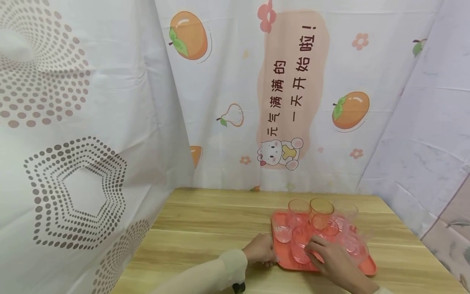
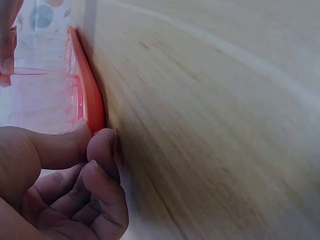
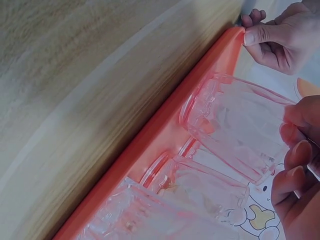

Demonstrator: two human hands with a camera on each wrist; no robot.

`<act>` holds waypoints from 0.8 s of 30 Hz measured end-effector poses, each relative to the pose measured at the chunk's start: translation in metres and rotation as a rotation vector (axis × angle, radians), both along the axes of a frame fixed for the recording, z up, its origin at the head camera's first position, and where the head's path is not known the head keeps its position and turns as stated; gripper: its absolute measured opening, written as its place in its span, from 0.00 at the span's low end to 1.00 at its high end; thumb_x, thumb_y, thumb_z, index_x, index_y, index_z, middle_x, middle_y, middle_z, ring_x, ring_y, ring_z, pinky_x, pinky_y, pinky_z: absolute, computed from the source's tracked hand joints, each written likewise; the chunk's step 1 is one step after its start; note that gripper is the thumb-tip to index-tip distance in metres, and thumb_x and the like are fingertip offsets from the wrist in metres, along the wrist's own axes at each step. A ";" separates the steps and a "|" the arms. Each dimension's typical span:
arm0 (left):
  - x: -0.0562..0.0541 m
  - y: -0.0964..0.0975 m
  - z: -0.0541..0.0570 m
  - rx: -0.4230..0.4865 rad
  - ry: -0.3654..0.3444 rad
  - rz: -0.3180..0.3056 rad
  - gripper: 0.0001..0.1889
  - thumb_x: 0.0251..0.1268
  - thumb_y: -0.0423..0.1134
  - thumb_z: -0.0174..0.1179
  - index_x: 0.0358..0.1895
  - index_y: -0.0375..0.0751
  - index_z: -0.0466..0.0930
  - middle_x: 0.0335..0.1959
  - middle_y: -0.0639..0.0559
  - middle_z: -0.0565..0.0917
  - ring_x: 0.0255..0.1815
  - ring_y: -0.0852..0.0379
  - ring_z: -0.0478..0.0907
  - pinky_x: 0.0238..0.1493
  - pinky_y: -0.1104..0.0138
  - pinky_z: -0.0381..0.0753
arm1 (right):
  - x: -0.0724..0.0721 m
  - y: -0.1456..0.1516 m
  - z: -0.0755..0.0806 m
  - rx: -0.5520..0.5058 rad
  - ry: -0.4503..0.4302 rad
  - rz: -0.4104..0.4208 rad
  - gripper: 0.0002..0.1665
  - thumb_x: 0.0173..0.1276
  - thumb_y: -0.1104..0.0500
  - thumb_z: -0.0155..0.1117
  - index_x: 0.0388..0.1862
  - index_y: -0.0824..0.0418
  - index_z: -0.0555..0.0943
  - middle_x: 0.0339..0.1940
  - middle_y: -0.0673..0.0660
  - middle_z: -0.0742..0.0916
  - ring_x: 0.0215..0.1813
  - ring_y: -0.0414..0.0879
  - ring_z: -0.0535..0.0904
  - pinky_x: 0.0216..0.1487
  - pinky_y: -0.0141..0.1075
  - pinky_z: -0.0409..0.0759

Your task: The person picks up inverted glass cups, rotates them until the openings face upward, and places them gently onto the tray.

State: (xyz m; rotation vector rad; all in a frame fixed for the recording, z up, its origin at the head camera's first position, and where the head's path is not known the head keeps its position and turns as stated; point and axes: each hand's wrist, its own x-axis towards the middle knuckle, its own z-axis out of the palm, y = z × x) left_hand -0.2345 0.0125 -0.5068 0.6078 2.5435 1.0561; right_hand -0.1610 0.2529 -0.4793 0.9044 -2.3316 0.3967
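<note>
My left hand (image 1: 261,249) pinches the near left corner of a red-orange tray (image 1: 290,266) between thumb and curled fingers, as the left wrist view shows. My right hand (image 1: 332,257) reaches over the tray's near side. Its thumb and fingers (image 3: 292,112) pinch the rim of a clear drinking glass (image 3: 230,122), which looks pink from the tray and has its base on it. Several more clear glasses (image 3: 195,187) stand upright beside it. One glass near the back has an amber-tinted rim (image 1: 322,206). Their outlines overlap in the head view, so some bases are hidden.
The tray lies on the right part of a wood-grain table (image 1: 205,220). Behind the table hangs a white curtain (image 1: 227,81) with fruit prints, and a dotted curtain (image 1: 80,183) borders the left side.
</note>
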 end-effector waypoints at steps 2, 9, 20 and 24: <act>0.000 0.000 0.000 0.010 -0.002 0.000 0.18 0.56 0.29 0.76 0.12 0.39 0.81 0.08 0.53 0.79 0.08 0.62 0.72 0.11 0.73 0.64 | 0.000 0.000 0.000 -0.003 -0.005 -0.005 0.16 0.55 0.62 0.81 0.34 0.44 0.83 0.34 0.34 0.77 0.28 0.28 0.72 0.26 0.23 0.70; -0.002 0.003 0.000 -0.004 -0.005 0.010 0.18 0.57 0.30 0.76 0.12 0.40 0.81 0.09 0.54 0.79 0.08 0.62 0.71 0.11 0.73 0.63 | -0.001 0.003 0.000 -0.016 -0.004 0.011 0.07 0.67 0.55 0.76 0.34 0.45 0.83 0.35 0.35 0.77 0.30 0.31 0.75 0.28 0.23 0.71; -0.001 0.001 -0.011 -0.034 -0.035 0.023 0.18 0.57 0.31 0.76 0.12 0.41 0.81 0.09 0.54 0.79 0.08 0.62 0.70 0.11 0.73 0.63 | 0.001 0.004 -0.003 -0.035 -0.117 -0.003 0.20 0.51 0.66 0.83 0.35 0.45 0.83 0.36 0.35 0.79 0.32 0.28 0.75 0.32 0.25 0.77; 0.000 -0.001 -0.010 -0.016 -0.032 0.025 0.18 0.57 0.31 0.75 0.12 0.41 0.81 0.08 0.54 0.79 0.08 0.62 0.70 0.10 0.73 0.63 | -0.001 0.005 -0.002 -0.056 -0.162 0.000 0.16 0.55 0.64 0.81 0.36 0.46 0.84 0.37 0.36 0.79 0.34 0.29 0.76 0.32 0.31 0.80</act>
